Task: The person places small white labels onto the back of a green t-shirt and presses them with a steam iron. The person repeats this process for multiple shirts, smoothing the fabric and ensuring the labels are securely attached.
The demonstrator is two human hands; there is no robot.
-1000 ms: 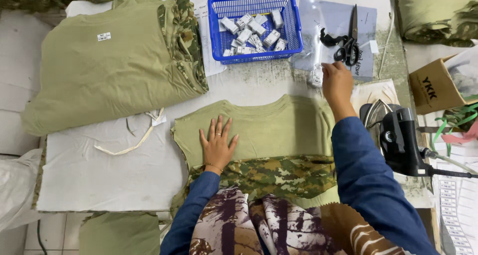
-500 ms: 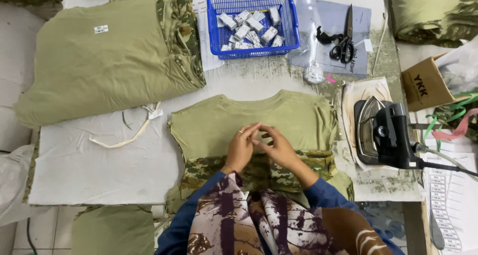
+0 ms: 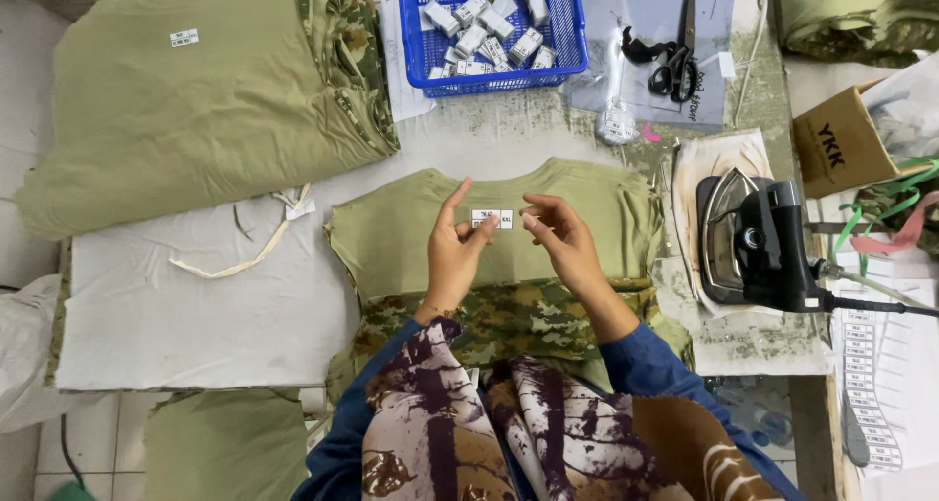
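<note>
A small white label was pinched between the fingertips of the left hand and held just over the upper middle of the olive shirt lying flat on the table; the right hand hovered at the label's 3 o'clock, its fingers loosely curled together and clamped on nothing. In my judgement the label could slip or land crooked, the grip being so slight. The padded white table cover appeared worn, with a blue basket at 12 o'clock, scissors at 1 o'clock and an iron at 3 o'clock.
</note>
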